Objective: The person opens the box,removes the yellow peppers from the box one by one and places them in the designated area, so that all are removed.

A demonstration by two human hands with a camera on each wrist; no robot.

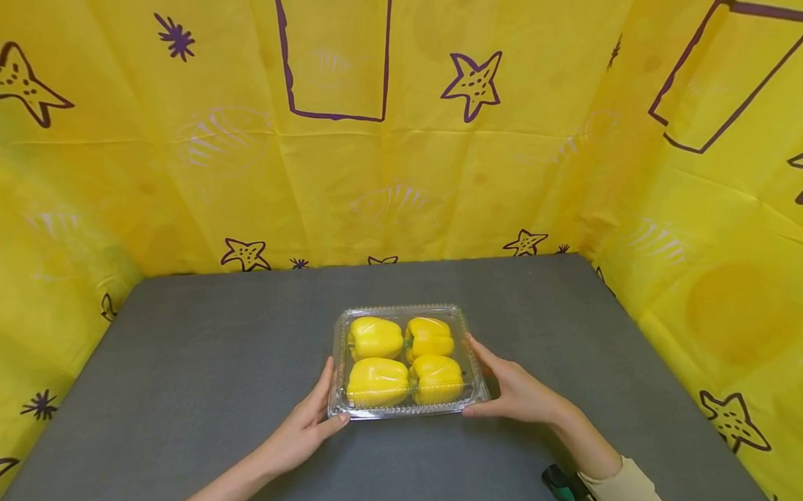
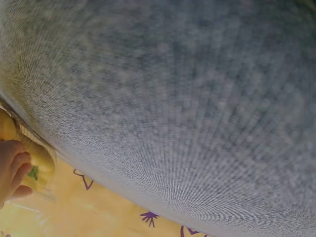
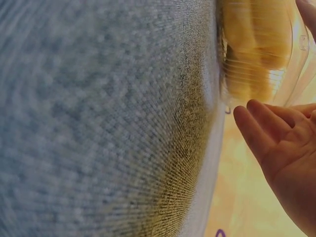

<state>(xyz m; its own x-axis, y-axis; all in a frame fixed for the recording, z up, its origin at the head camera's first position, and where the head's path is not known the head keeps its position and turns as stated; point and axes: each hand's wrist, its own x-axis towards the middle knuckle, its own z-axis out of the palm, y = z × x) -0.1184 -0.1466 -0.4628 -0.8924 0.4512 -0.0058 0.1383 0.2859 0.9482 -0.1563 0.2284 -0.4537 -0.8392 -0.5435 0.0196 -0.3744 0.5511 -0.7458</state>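
A clear plastic clamshell container [image 1: 408,411] with its lid down sits on the dark grey table, with several yellow bell peppers [image 1: 378,378] inside. My left hand [image 1: 308,419] holds its left side, thumb over the near left corner and fingers along the wall. On the opposite side, my right hand [image 1: 515,391] holds the container with the thumb at the near right corner. In the right wrist view the fingers [image 3: 264,126] are fairly straight, their tips right at the plastic. The left wrist view catches curled fingers [image 2: 17,170] over a pepper with a green stem.
The grey tabletop [image 1: 211,348] spreads around the container. Yellow cloth [image 1: 384,169] printed with starfish and fish bones hangs behind the table and along both sides. A black and green object [image 1: 561,486] lies by my right sleeve [image 1: 623,487].
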